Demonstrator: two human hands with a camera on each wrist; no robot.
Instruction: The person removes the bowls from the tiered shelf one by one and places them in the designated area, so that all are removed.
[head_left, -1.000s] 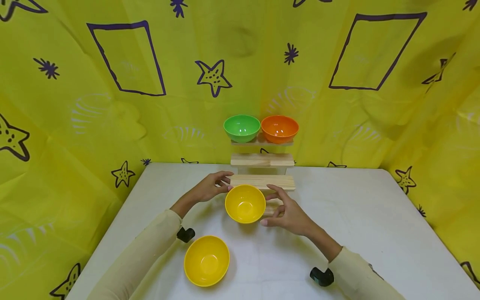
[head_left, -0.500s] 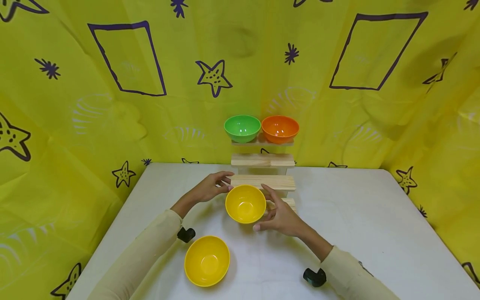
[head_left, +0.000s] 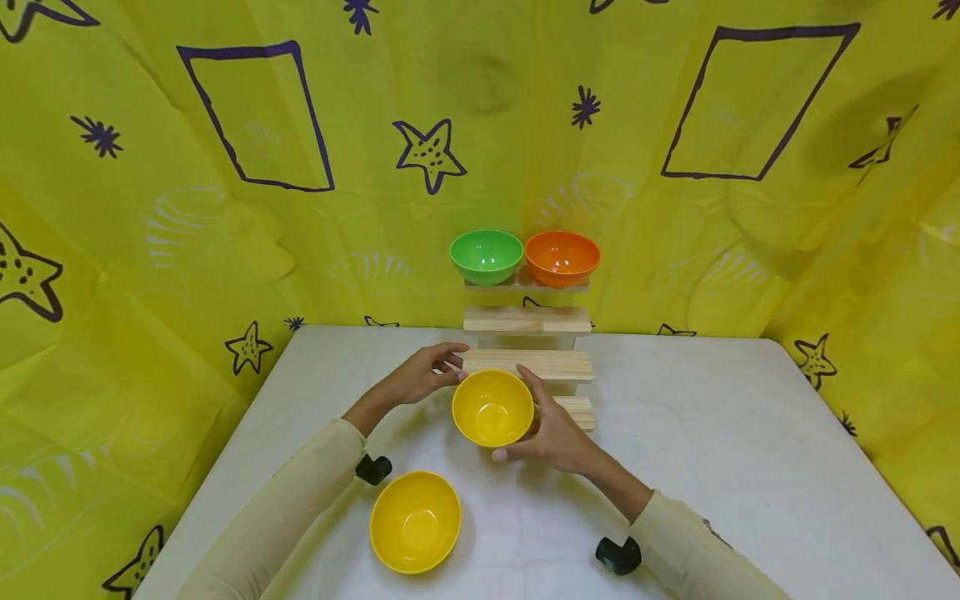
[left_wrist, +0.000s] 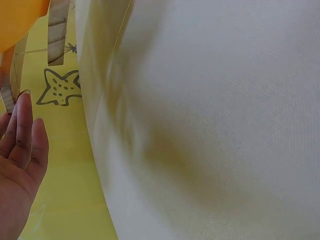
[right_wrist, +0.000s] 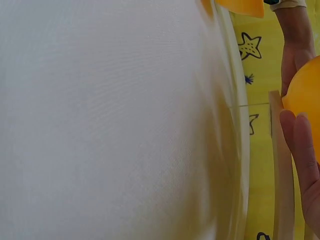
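In the head view a yellow bowl (head_left: 492, 408) is at the left part of the lowest step of a wooden stepped stand (head_left: 528, 364), hiding much of that step. My right hand (head_left: 555, 429) holds the bowl's right side, thumb in front and index finger behind. Along the bowl's wall (right_wrist: 306, 92) two of its fingers show in the right wrist view. On the left, my left hand (head_left: 420, 375) has its thumb tip at the rim and its fingers loosely extended beside the stand. In the left wrist view those fingers (left_wrist: 24, 130) look relaxed; the thumb is hidden.
A second yellow bowl (head_left: 416, 525) sits on the white table (head_left: 697, 433), nearer the person. On the stand's top step are a green bowl (head_left: 486, 257) and an orange bowl (head_left: 562, 258), side by side. Yellow printed cloth (head_left: 360, 217) encloses the back and sides.
My right hand has moved left from just beside the yellow bowl and closed round its right side. The left hand and the bowls have stayed in place.
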